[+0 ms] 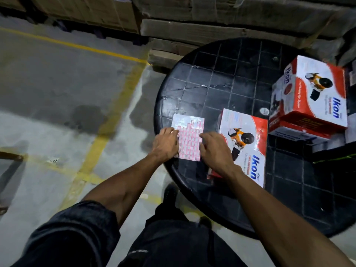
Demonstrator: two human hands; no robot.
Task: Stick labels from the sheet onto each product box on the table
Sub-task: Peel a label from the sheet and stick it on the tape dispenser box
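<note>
Your label sheet [189,138] lies flat on the round black table [227,78], close to the table's left edge, and everything else here is placed from that sheet. Its upper part is bare backing where labels are gone; the lower part carries rows of pink-bordered labels.

Your left hand [166,144] rests on the sheet's left edge, fingers bent down onto the paper and pressing it to the table. Whether the fingertips pinch a label there you cannot tell, since the knuckles hide them.

Your right hand [213,148] sits at the sheet's right edge, fingers curled with the tips at the paper's margin, seemingly picking at a label; the grip itself is hidden under the hand.

Just right of the sheet, almost touching it, the nearer product box [248,143] lies flat with its white-and-red face up, printed with an orange tape dispenser and the word Ikon. Your right wrist crosses its lower left corner.

Further right of the sheet and toward the far side of the table, a second product box [319,97] of the same design sits tilted on top of other boxes [300,132].

Beyond the sheet, past the table's far rim, brown cartons [192,31] are stacked. Left of the sheet, off the table, the concrete floor [57,93] shows yellow painted lines
</note>
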